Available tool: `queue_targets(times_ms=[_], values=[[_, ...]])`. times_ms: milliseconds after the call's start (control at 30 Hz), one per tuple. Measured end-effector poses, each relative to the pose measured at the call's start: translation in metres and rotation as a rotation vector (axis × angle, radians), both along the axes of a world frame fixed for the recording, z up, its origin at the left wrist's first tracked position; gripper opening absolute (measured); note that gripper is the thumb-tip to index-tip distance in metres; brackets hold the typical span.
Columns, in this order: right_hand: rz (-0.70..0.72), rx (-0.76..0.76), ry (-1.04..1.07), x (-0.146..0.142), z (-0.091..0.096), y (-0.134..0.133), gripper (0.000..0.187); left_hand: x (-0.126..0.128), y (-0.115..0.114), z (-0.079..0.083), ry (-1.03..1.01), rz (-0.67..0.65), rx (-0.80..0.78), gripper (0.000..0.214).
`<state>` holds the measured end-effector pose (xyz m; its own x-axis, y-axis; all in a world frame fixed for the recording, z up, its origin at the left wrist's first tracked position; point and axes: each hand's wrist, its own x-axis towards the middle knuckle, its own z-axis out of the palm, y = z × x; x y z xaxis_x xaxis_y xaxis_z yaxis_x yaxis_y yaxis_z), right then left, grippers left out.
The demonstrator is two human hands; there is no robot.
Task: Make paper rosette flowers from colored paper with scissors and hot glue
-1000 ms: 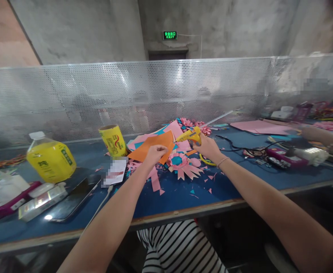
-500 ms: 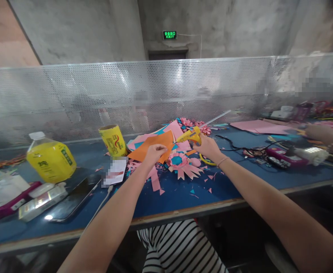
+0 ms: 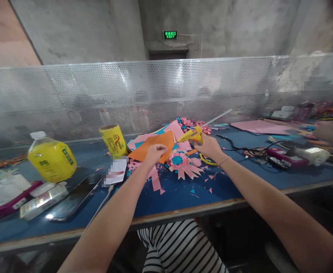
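With little changed, our work holds steady: right hand (image 3: 211, 146) gripping the glue gun (image 3: 191, 134), left hand (image 3: 155, 152) pinched, any contents hidden.

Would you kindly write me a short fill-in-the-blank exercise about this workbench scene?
The right hand holds a yellow ____.
The paper sheet nearest the left hand is coloured ____.
The pink paper rosette has a round centre coloured ____.
The glowing green sign shows the English word ____.
Missing words: glue gun; orange; blue; EXIT.
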<state>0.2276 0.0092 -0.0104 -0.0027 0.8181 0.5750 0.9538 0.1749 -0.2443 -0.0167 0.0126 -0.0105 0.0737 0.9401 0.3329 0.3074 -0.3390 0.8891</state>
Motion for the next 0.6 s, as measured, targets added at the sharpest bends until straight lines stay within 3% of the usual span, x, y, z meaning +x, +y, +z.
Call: queue_targets(times_ms=[300,467,533,600], values=[[-0.043,-0.064,0.132,0.016,-0.001,0.013,0.065,0.001,-0.002,0.001,-0.058,0.015,-0.031,0.013],[-0.201,-0.153,0.336,0.068,-0.014,0.033,0.061,0.001,-0.004,0.003,-0.192,0.022,-0.108,0.013],[-0.297,-0.180,0.298,0.090,-0.022,0.038,0.053,0.002,-0.004,0.004,-0.275,0.036,-0.159,0.014],[-0.305,-0.181,0.147,0.106,-0.029,0.039,0.043,0.002,-0.005,0.005,-0.364,0.024,-0.206,0.016]])
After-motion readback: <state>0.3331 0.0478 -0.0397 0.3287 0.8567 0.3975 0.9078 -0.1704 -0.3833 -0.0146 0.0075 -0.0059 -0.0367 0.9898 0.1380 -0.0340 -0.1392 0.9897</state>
